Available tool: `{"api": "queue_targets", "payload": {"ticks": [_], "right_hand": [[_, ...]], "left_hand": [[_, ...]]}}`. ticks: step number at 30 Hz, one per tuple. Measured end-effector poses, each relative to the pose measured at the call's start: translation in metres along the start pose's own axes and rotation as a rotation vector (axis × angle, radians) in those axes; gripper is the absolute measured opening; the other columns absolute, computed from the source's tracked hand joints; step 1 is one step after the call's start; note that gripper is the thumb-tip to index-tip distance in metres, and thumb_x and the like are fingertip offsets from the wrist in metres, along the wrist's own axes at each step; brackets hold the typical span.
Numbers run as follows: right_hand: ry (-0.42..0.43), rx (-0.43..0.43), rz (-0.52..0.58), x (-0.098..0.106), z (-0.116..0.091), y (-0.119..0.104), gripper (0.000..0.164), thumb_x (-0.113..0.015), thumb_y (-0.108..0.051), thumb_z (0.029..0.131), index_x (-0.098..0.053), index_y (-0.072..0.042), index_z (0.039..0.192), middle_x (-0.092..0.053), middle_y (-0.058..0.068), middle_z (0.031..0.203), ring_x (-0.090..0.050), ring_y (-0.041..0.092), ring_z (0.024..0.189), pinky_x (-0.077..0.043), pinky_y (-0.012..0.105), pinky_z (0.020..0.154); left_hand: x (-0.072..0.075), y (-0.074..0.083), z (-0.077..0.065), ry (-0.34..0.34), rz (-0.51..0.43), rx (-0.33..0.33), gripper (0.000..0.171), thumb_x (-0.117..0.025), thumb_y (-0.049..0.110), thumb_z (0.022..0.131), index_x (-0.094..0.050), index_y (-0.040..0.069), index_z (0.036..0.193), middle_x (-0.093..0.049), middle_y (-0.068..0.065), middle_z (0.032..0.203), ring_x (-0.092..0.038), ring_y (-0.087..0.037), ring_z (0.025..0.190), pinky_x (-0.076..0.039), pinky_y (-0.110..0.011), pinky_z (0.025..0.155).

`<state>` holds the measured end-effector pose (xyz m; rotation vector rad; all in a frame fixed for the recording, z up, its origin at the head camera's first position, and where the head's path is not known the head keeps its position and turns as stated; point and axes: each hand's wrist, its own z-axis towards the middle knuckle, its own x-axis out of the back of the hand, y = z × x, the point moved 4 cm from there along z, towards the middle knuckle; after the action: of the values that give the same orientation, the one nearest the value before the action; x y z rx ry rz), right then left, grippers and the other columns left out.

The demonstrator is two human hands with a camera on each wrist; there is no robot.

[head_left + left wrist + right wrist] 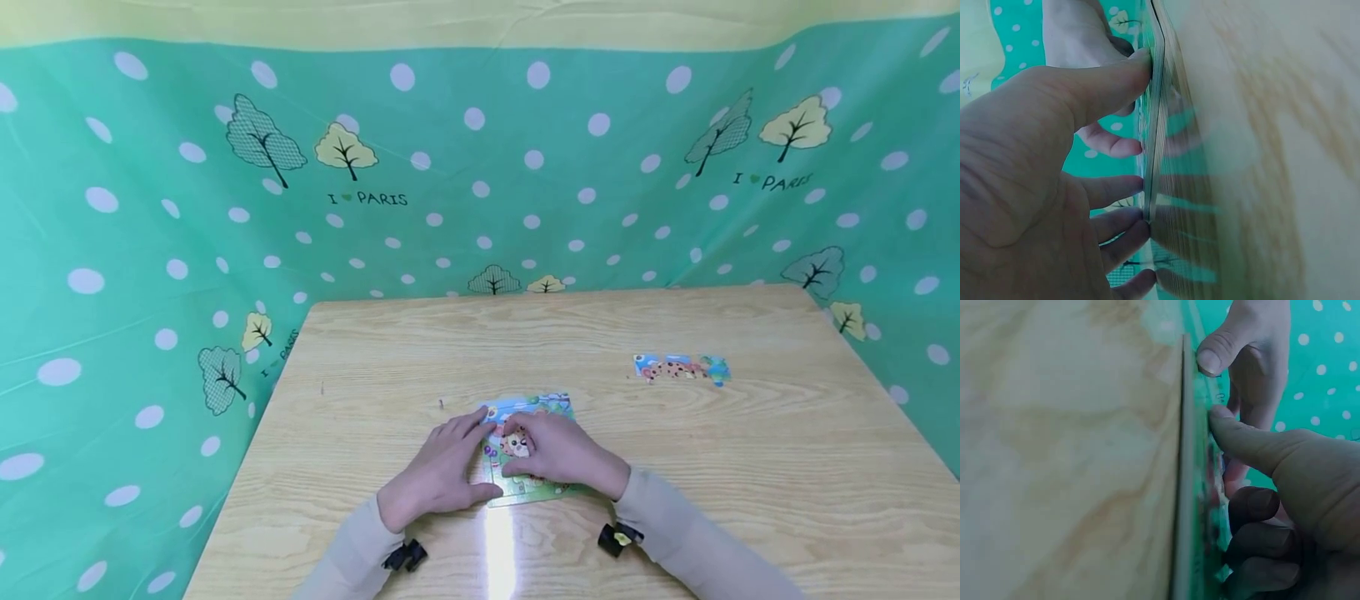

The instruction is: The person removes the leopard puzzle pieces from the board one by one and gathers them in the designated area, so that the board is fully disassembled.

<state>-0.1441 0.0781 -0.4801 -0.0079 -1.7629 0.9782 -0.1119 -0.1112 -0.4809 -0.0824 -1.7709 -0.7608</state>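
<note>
A flat jigsaw puzzle (505, 493) with a cartoon animal face lies on the wooden table, its picture partly hidden by both hands. Along its left side rests my left hand (441, 467), thumb near the bottom and the fingers spread toward the top. In the left wrist view, the left thumb (1107, 90) touches the board and the fingertips meet its edge. My right hand (558, 450) lies over the picture, thumb and forefinger spaced apart around the face. The right thumb (1241, 437) touches the surface; the other fingers are bent toward it. No lifted piece shows.
A strip of joined-looking puzzle pieces (678, 368) with a spotted figure lies farther back at the right of the wooden table (375, 350). Tiny dark specks lie left of the puzzle. A green dotted cloth (450, 167) hangs behind and beside the table.
</note>
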Motion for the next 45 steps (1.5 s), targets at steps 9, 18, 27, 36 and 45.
{"api": "queue_targets", "payload": {"ticks": [9, 18, 27, 36, 45], "right_hand": [[-0.023, -0.076, 0.041, 0.001, 0.003, -0.004, 0.047, -0.091, -0.041, 0.084, -0.069, -0.018, 0.119, -0.054, -0.009, 0.071, -0.046, 0.008, 0.062, -0.040, 0.024, 0.058], [0.004, -0.114, 0.081, -0.001, 0.005, -0.001, 0.045, -0.094, -0.039, 0.081, -0.068, -0.022, 0.113, -0.053, -0.008, 0.068, -0.045, 0.009, 0.060, -0.037, 0.023, 0.054], [0.031, -0.145, 0.131, -0.002, 0.004, -0.002, 0.046, -0.097, -0.034, 0.078, -0.065, -0.021, 0.109, -0.056, -0.006, 0.070, -0.049, 0.010, 0.061, -0.038, 0.024, 0.054], [0.082, -0.102, 0.229, 0.004, 0.001, -0.003, 0.025, -0.090, -0.026, 0.087, -0.068, -0.019, 0.096, -0.053, -0.008, 0.074, -0.046, 0.007, 0.064, -0.040, 0.021, 0.060], [0.042, -0.001, 0.321, 0.012, 0.000, -0.001, 0.005, -0.074, -0.020, 0.102, -0.072, -0.016, 0.100, -0.071, -0.005, 0.090, -0.060, 0.008, 0.074, -0.051, 0.022, 0.068]], "left_hand": [[0.000, 0.000, -0.001, 0.003, 0.001, 0.000, 0.093, -0.082, 0.053, 0.090, -0.043, 0.009, 0.163, -0.029, -0.011, 0.176, -0.034, -0.038, 0.159, -0.034, -0.062, 0.126], [0.000, 0.000, -0.002, 0.002, -0.008, -0.007, 0.092, -0.081, 0.052, 0.090, -0.043, 0.009, 0.162, -0.030, -0.012, 0.176, -0.034, -0.038, 0.159, -0.033, -0.063, 0.126], [0.000, 0.000, -0.001, 0.006, -0.008, 0.002, 0.094, -0.081, 0.054, 0.090, -0.042, 0.009, 0.163, -0.030, -0.012, 0.175, -0.035, -0.038, 0.158, -0.034, -0.062, 0.127], [0.000, 0.001, -0.002, 0.004, -0.013, -0.005, 0.094, -0.080, 0.054, 0.090, -0.042, 0.009, 0.163, -0.030, -0.012, 0.176, -0.034, -0.039, 0.158, -0.033, -0.062, 0.127], [0.002, 0.001, -0.002, 0.007, -0.014, 0.002, 0.095, -0.080, 0.054, 0.090, -0.042, 0.009, 0.164, -0.028, -0.012, 0.176, -0.033, -0.039, 0.159, -0.031, -0.063, 0.128]]}}
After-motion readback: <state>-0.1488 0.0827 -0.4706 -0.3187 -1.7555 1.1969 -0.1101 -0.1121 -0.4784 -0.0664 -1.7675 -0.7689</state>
